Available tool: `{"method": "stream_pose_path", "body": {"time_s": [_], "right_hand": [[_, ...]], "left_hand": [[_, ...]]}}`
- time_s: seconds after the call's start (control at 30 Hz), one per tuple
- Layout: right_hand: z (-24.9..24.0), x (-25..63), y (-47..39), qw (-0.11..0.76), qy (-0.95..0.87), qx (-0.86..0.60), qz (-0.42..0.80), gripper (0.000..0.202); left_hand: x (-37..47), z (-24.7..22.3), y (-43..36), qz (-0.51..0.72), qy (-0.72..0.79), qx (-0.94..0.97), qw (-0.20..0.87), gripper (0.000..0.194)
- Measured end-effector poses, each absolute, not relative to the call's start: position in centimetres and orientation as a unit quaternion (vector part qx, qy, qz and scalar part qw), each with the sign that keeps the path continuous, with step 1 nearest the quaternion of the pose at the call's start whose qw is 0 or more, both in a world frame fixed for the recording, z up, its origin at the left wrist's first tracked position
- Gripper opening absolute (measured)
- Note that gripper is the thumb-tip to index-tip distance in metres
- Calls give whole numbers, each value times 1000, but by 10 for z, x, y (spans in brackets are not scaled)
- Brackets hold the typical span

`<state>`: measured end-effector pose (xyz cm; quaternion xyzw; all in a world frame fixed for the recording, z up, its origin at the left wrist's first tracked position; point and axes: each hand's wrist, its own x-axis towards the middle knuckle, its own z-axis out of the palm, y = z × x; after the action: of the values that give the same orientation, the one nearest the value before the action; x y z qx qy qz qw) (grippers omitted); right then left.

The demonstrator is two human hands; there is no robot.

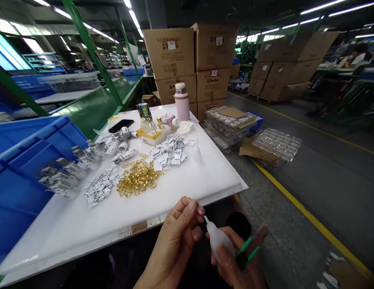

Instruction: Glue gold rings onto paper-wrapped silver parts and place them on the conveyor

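Note:
Just past the table's front edge, my left hand (182, 230) is closed in a pinch on something too small to make out. My right hand (235, 257) is wrapped round a white squeeze bottle (218, 239), its thin nozzle pointing up-left, close to the left fingertips. A tool with green handles (250, 249) also sticks out at the right hand. On the white table (187, 184) lie a pile of gold rings (137, 178), a heap of small grey-white pieces (101, 186) and a pile of white cards (170, 151).
Blue bins (21, 168) border the table's left side, beside grouped white-grey parts (64, 176). Farther back are a black phone (121, 125), a yellow-edged tray (153, 137) and a pink bottle (182, 105). Cardboard boxes (171, 56) stand behind; stacked trays (229, 124) lie right.

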<state>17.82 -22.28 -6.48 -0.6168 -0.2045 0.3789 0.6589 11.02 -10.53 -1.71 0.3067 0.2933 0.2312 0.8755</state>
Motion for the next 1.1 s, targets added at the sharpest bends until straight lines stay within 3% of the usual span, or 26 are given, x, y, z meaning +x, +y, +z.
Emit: {"method": "stream_pose_path", "body": {"time_s": [0.27,0.53,0.83,1.1], "right_hand": [[-74,191,-225,638,-236,-626,383,49],[-74,195,-228,638,-226,-620,396,44],[-84,182,-224,695,-174,-547,433,43],[-105,199,-235,664,-226,-571,427,39]], "left_hand": [[122,-26,-105,220,297,332,868,18],[123,-31,-101,249,340,496,760,17],[130,-42,-108,241,340,517,747,22],[133,-58,-119,223,347,516,751,17]]}}
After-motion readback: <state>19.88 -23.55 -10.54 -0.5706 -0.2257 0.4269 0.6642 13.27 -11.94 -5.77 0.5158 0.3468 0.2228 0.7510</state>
